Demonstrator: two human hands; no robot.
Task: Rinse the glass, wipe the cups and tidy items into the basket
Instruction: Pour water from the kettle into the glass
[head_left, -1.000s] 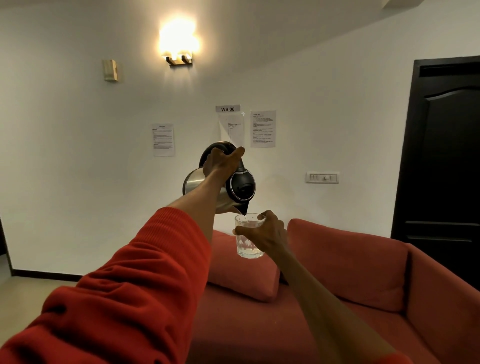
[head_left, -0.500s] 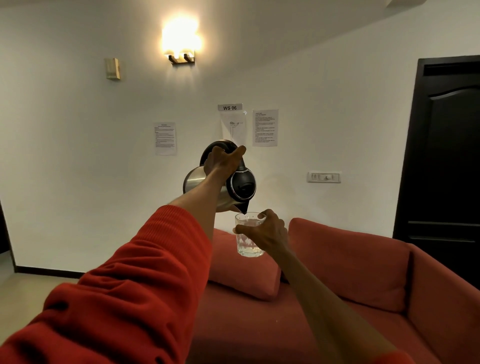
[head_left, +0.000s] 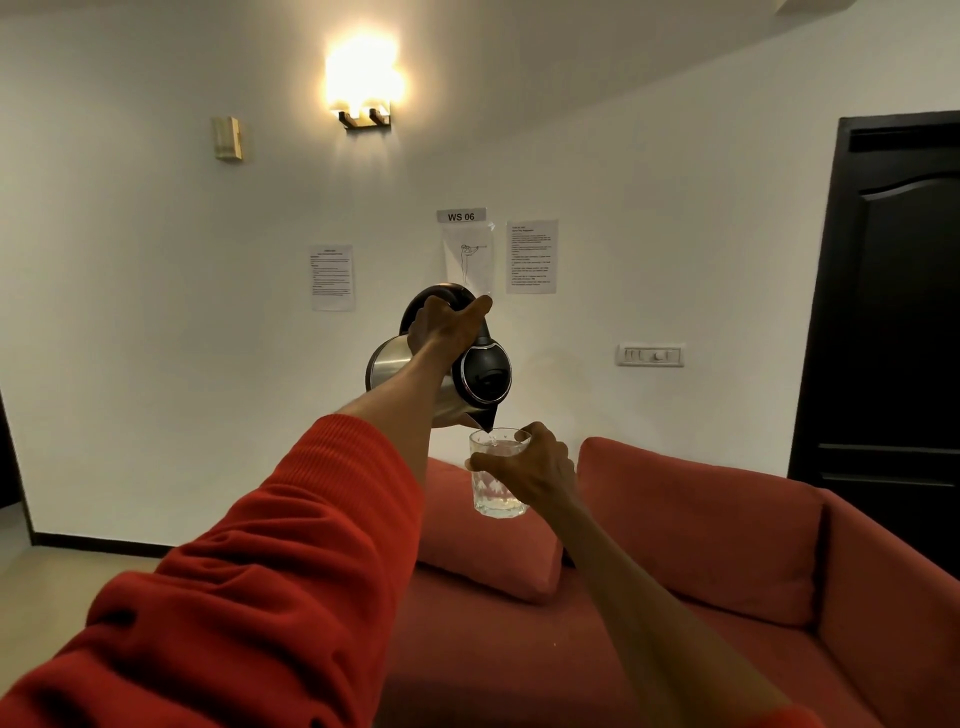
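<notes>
We've got our left hand (head_left: 444, 332) wrapped round the handle of the steel kettle (head_left: 457, 369), tipped so its spout sits just over the rim. Right below it our right hand (head_left: 530, 470) grips the clear glass (head_left: 491, 486), upright over the red sofa (head_left: 701, 545). Looks like a bit of water in the bottom, hard to tell.

Kettle (head_left: 447, 374) spout over glass (head_left: 493, 483); sofa (head_left: 701, 545) behind, below.
</notes>
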